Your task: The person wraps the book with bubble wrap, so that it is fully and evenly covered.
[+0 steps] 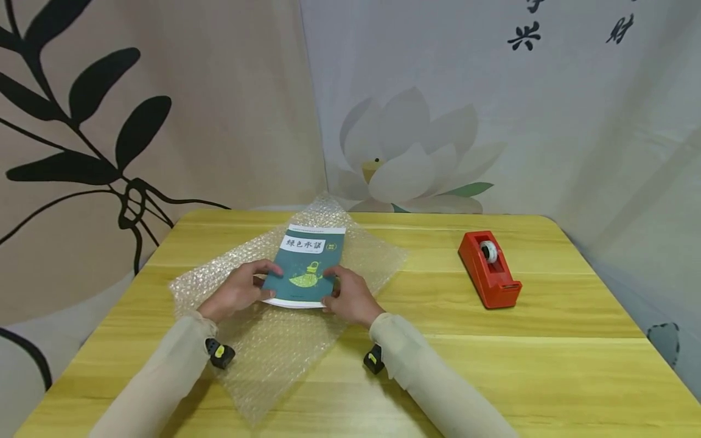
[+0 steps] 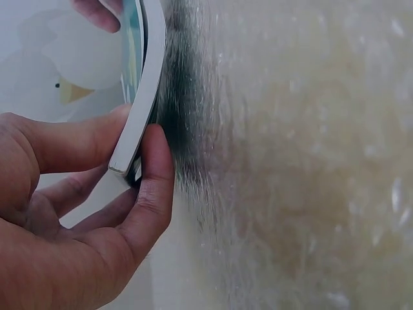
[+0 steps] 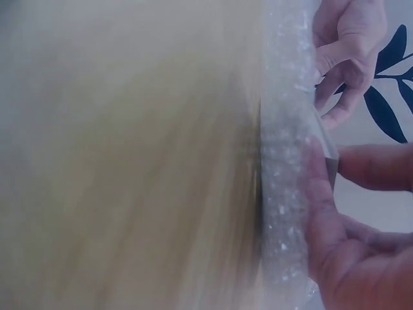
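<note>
A teal book (image 1: 304,274) with a white title band lies over a sheet of bubble wrap (image 1: 274,365) spread at an angle. My left hand (image 1: 243,286) pinches the book's left side near its lower corner. In the left wrist view, the fingers and thumb of the left hand (image 2: 84,194) grip the book (image 2: 145,84), whose pages bend slightly, just above the wrap (image 2: 310,155). On the opposite side my right hand (image 1: 350,295) holds the lower right edge between thumb and fingers. The right wrist view shows that hand (image 3: 355,239) at the book's corner, close against the bubble wrap (image 3: 284,194).
A red tape dispenser (image 1: 490,271) with a roll of tape (image 1: 488,251) stands on the right part of the wooden table (image 1: 547,377). Behind the table's far edge hangs a printed cloth (image 1: 246,91) with leaves and a lotus.
</note>
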Demonstrator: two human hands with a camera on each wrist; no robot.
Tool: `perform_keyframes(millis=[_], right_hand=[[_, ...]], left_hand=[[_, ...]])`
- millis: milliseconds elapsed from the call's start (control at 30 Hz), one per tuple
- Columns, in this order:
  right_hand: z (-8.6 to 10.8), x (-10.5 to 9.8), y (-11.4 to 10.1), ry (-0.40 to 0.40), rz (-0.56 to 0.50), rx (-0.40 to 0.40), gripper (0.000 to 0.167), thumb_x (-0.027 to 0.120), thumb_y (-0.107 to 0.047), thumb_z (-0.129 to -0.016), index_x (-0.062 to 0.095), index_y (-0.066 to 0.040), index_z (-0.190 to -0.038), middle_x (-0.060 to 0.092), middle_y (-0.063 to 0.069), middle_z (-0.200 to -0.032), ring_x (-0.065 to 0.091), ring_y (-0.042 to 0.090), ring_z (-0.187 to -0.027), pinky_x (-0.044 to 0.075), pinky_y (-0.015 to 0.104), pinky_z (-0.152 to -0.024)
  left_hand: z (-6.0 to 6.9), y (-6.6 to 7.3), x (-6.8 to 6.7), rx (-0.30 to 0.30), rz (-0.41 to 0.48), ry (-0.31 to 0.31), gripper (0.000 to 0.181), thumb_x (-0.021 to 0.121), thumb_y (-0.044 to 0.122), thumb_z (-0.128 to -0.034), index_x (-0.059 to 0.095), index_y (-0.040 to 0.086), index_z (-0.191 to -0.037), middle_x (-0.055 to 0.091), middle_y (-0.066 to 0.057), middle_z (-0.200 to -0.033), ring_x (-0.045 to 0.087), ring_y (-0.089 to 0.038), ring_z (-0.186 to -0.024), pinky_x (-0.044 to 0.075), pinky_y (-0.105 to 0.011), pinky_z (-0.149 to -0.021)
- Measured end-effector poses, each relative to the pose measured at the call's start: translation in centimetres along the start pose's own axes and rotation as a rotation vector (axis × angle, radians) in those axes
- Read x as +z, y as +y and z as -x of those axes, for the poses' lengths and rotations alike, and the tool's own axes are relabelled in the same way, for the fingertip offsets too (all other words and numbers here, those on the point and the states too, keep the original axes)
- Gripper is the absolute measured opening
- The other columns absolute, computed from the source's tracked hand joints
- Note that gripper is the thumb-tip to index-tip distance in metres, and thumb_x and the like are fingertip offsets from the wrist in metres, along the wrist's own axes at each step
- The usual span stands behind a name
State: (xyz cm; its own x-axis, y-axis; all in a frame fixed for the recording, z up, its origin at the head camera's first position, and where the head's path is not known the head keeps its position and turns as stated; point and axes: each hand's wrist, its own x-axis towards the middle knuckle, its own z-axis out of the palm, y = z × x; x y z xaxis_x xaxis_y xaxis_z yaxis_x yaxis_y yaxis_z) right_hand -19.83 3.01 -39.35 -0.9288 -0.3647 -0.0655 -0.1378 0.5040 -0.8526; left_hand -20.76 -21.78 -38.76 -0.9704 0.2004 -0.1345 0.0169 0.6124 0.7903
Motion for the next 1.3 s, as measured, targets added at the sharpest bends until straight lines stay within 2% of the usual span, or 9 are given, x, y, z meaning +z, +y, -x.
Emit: perform_keyframes(millis=[200,367,500,733,1067,1300], right_hand=[[0.00,-0.03,-0.03,0.010,0.068,-0.016,0.052,0.073,-0.003,-0.089,0.054,-0.002,-0.137,0.057,0.006,-0.080,0.057,0.012,-0.068,0.050,0.022,-0.059],[0.08,0.04,0.07,-0.005,0.099,-0.042,0.054,0.074,-0.003,-0.087,0.053,0.000,-0.137,0.060,0.005,-0.074,0.060,0.010,-0.062,0.047,0.021,-0.057],[-0.03,0.05,0.13,-0.021,0.133,-0.041,0.054,0.074,-0.006,-0.088,0.053,-0.001,-0.138,0.063,0.007,-0.082,0.061,0.008,-0.061,0.046,0.020,-0.060],[0.08,-0.20,-0.55,-0.056,0.182,-0.044,0.051,0.073,-0.011,-0.090,0.054,-0.001,-0.136,0.059,0.015,-0.109,0.061,0.012,-0.076,0.049,0.022,-0.070],[0.49,-0.17,-0.65,-0.065,0.195,-0.010,0.048,0.070,-0.021,-0.094,0.055,-0.003,-0.136,0.061,0.015,-0.117,0.059,0.020,-0.096,0.054,0.034,-0.085],[0.44,-0.35,-0.66,-0.063,0.202,-0.007,0.048,0.068,-0.024,-0.095,0.054,-0.003,-0.136,0.062,0.016,-0.119,0.060,0.023,-0.101,0.054,0.040,-0.091]], left_hand=[[-0.08,0.10,-0.01,-0.012,-0.008,-0.009,0.036,0.068,-0.005,-0.0883,0.062,0.003,-0.122,0.051,-0.024,-0.143,0.063,-0.038,-0.113,0.057,-0.031,-0.077],[-0.12,0.07,-0.03,-0.017,-0.020,-0.005,0.035,0.069,-0.005,-0.0881,0.063,0.004,-0.122,0.052,-0.022,-0.143,0.063,-0.038,-0.114,0.058,-0.032,-0.078],[-0.32,0.14,-0.12,-0.009,-0.029,0.006,0.034,0.070,-0.004,-0.0881,0.063,0.004,-0.120,0.052,-0.021,-0.142,0.063,-0.039,-0.115,0.058,-0.033,-0.080],[-0.25,-0.02,-0.31,-0.001,-0.022,0.009,0.033,0.071,-0.001,-0.0889,0.063,0.003,-0.120,0.055,-0.021,-0.140,0.062,-0.041,-0.117,0.058,-0.036,-0.084],[-0.23,-0.07,-0.06,-0.022,-0.072,0.029,0.034,0.076,0.003,-0.0858,0.065,0.005,-0.118,0.058,-0.021,-0.137,0.065,-0.038,-0.114,0.059,-0.037,-0.083],[-0.22,0.35,-0.29,-0.009,-0.139,0.052,0.033,0.079,0.007,-0.0837,0.067,0.006,-0.114,0.062,-0.020,-0.131,0.067,-0.036,-0.110,0.059,-0.037,-0.080]])
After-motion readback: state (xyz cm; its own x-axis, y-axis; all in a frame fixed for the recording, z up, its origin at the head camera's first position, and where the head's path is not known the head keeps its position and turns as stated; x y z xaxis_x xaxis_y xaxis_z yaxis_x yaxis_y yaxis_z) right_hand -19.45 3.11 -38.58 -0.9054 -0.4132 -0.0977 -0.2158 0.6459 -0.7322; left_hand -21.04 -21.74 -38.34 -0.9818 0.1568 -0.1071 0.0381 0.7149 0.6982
